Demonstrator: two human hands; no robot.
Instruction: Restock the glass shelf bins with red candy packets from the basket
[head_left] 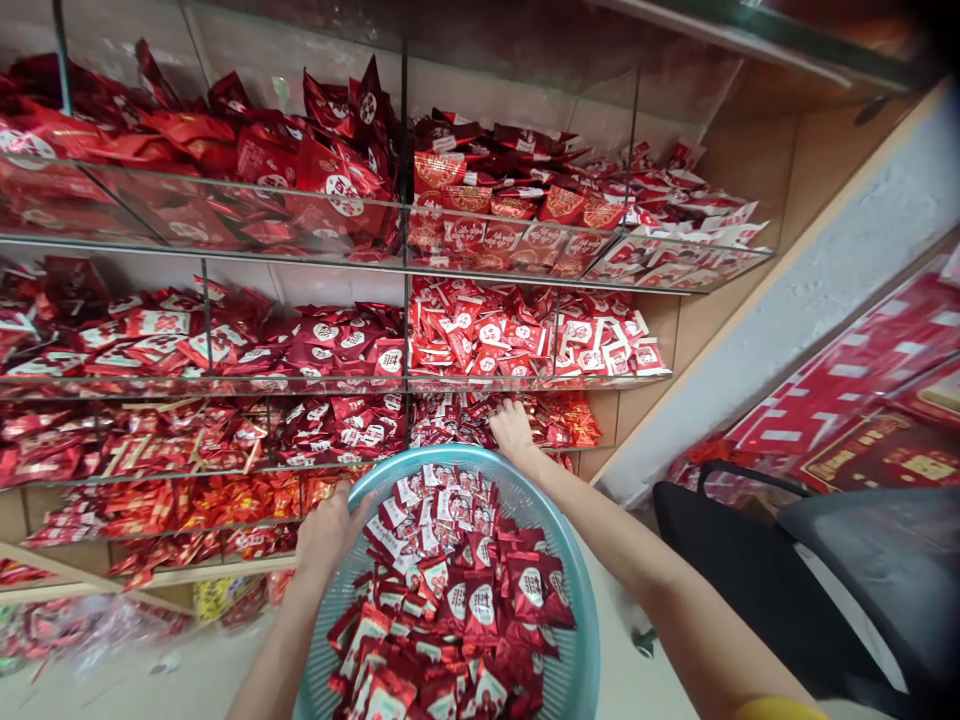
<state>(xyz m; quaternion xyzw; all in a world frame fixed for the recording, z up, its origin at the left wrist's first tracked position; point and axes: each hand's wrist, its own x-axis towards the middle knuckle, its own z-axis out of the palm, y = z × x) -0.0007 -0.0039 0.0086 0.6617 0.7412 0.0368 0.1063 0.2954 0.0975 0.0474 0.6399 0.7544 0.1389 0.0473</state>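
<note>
A round teal plastic basket [589, 610] full of small red and white wrapped packets [480, 600] is in front of me. My left hand [330, 532] grips its left rim, the thumb over the edge. My right hand [513, 428] reaches past the far rim into a lower shelf compartment. Its fingers are curled at dark red packets [450, 418] there; what they hold, if anything, is hidden. Gold and red packets [574, 415] lie just right of that hand.
Glass-fronted shelves [405, 260] with dividers hold many red packets in several tiers. Their right end is a wooden side panel [697, 330]. A black chair [765, 590] stands at right, near red boxes [885, 440]. Plastic bags [127, 630] lie on the floor at lower left.
</note>
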